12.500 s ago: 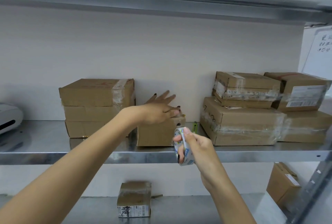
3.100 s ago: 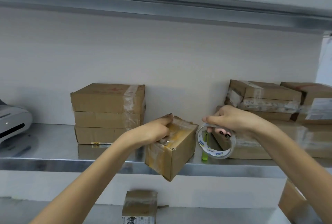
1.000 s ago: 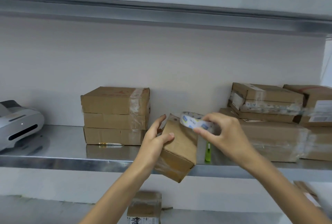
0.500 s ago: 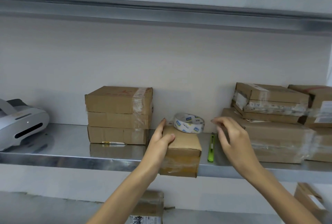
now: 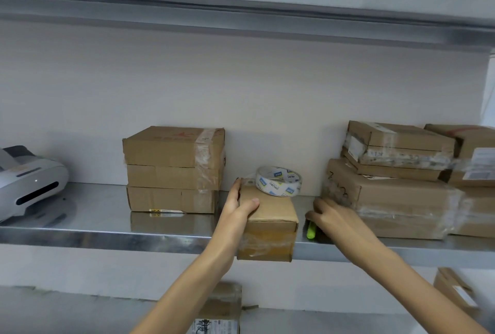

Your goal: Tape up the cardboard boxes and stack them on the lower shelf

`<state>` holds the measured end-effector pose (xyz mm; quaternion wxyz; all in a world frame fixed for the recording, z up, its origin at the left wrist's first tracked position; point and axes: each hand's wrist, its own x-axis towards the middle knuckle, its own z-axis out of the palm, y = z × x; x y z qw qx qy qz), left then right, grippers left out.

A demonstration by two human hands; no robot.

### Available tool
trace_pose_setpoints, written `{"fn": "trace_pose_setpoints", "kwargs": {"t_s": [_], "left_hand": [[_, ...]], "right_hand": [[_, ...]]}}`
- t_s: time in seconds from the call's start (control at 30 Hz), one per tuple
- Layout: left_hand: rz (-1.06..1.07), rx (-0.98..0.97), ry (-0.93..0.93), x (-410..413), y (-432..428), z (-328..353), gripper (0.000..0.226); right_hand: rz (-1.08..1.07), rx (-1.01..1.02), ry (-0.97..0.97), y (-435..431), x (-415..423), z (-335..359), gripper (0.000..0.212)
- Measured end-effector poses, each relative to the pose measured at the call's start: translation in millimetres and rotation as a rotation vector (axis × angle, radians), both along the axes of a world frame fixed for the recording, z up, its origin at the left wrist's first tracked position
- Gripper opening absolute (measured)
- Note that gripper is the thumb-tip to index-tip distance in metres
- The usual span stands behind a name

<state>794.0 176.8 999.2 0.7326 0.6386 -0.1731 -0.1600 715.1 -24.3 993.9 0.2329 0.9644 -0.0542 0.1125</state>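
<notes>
A: Two hands are showing. The left hand (image 5: 238,210) is gripping the small box (image 5: 270,216) by its left side, thumb lying across the top and fingers running along the side wall. The box is sitting at the front of the middle shelf (image 5: 107,226), with its front face hanging over the lip.

B: Right hand?

A: The right hand (image 5: 334,218) is resting just right of the box, fingers bending down over the far end of a green stick (image 5: 311,230). I cannot tell whether it is pinching it.

B: Surroundings?

A: A tape roll (image 5: 278,181) is sitting at the box's back edge, either on it or behind it. A stack of three boxes (image 5: 171,170) is standing to the left. Larger boxes (image 5: 388,197) are crowding the right hand's side. A grey printer (image 5: 29,186) is sitting far left. Another box (image 5: 217,309) is lying on the lower shelf (image 5: 67,312).

B: Surfaces?

A: The cardboard is brown and squared, with crinkled clear tape shining on the small box's front. The shelves are metal and are reflecting the stack.
</notes>
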Motion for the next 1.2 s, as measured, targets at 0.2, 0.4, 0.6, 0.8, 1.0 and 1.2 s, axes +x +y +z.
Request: {"fn": "trace_pose_setpoints", "kwargs": {"t_s": [0.2,0.4,0.6,0.8,1.0,1.2], "left_hand": [[-0.010,-0.030,0.001,-8,-3,-3,0.060],[0.012,-0.047,0.016,-12,-8,-3,0.067],[0.029,-0.053,0.000,-16,-13,-1,0.069],[0.042,-0.051,-0.028,-16,-12,-2,0.068],[0.031,-0.053,0.000,-17,-10,2,0.073],[-0.030,-0.024,0.042,-11,-6,11,0.086]], "right_hand": [[0.210,0.250,-0.484,7,-21,8,0.028],[0.227,0.528,-1.106,20,-31,64,0.027],[0.498,1.495,-0.940,54,-25,113,0.029],[0.294,2.274,-0.581,82,22,115,0.010],[0.138,2.269,-0.593,81,48,108,0.016],[0.238,1.754,-0.782,82,56,93,0.034]]}}
